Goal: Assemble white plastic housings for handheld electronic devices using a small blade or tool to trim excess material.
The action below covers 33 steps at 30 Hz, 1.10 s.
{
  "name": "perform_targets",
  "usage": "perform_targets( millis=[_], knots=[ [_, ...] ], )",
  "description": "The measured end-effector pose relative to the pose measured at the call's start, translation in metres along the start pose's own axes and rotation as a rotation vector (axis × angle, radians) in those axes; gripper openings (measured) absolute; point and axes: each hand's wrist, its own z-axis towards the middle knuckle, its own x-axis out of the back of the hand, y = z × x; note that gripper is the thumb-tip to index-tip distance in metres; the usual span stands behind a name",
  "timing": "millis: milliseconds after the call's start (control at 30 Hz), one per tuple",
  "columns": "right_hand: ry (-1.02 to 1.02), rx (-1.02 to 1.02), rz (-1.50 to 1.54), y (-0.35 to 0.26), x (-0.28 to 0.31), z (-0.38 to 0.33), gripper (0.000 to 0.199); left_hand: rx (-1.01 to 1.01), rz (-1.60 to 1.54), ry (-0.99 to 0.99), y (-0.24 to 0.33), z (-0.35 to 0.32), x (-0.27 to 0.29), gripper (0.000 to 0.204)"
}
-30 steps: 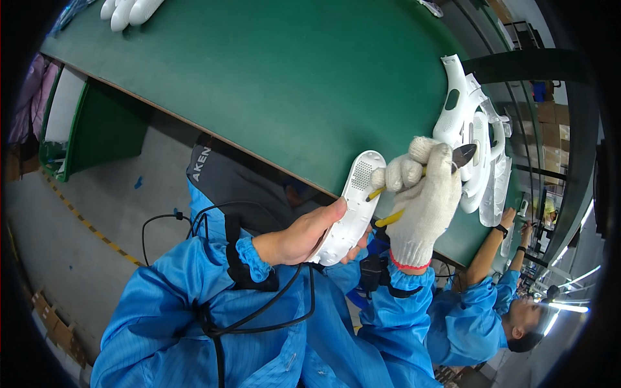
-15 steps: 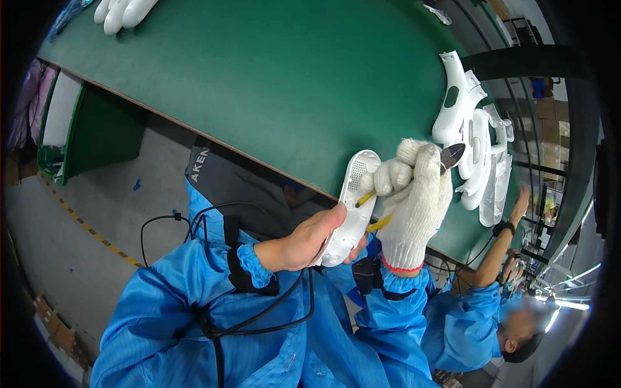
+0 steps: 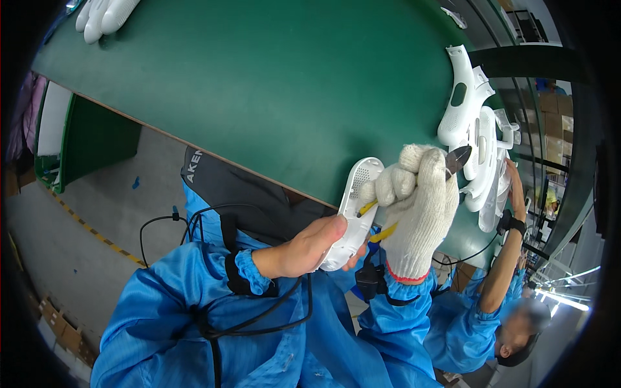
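My bare left hand (image 3: 304, 247) is closed around the lower part of a white plastic shell (image 3: 357, 223), thumb on its face and fingertips at its right edge. The shell is long, with a rounded upper end full of small holes. In its off-white knit glove, my right hand (image 3: 417, 207) is closed on cutting pliers (image 3: 458, 161). Their dark jaws point up and right out of the fist. Yellow handles stick out at its left side, in front of the shell; the middle of the tool is hidden. The glove's fingers are against or just beside the shell's right edge.
On the green table (image 3: 259, 97), several white shells (image 3: 475, 129) are piled at the right, with more white parts (image 3: 103, 16) far left. A co-worker's hand (image 3: 514, 187) reaches to the pile. A green bin (image 3: 97, 132) stands left of the table; black cables (image 3: 259, 317) cross my lap.
The co-worker's hand has moved up to the pile's near end. My hands, shell and pliers sit slightly lower in the picture, their grip unchanged.
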Motion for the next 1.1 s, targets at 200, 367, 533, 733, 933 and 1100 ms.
perform_targets(
  millis=[200, 367, 533, 733, 933, 1100],
  knots=[
    [0.068, -0.013, -0.115, 0.004, -0.01, -0.001, 0.032, -0.016, 0.003, -0.001, -0.001, -0.001, 0.0, 0.07],
    [0.111, 0.031, -0.211, 0.007, -0.01, -0.001, 0.029, -0.035, 0.006, -0.023, -0.001, -0.001, 0.0, 0.066],
    [0.098, 0.095, -0.241, 0.011, -0.008, -0.001, 0.03, -0.04, -0.039, -0.026, -0.002, -0.004, 0.001, 0.06],
    [0.063, 0.042, -0.163, 0.005, -0.005, 0.005, 0.028, -0.025, -0.024, -0.02, -0.001, 0.0, 0.001, 0.066],
    [0.091, 0.033, -0.238, 0.003, -0.015, 0.004, 0.03, -0.03, -0.035, -0.002, -0.004, 0.002, 0.003, 0.065],
    [0.061, 0.056, -0.207, 0.004, -0.017, 0.008, 0.03, -0.019, -0.033, -0.006, -0.006, 0.0, 0.005, 0.067]
  ],
)
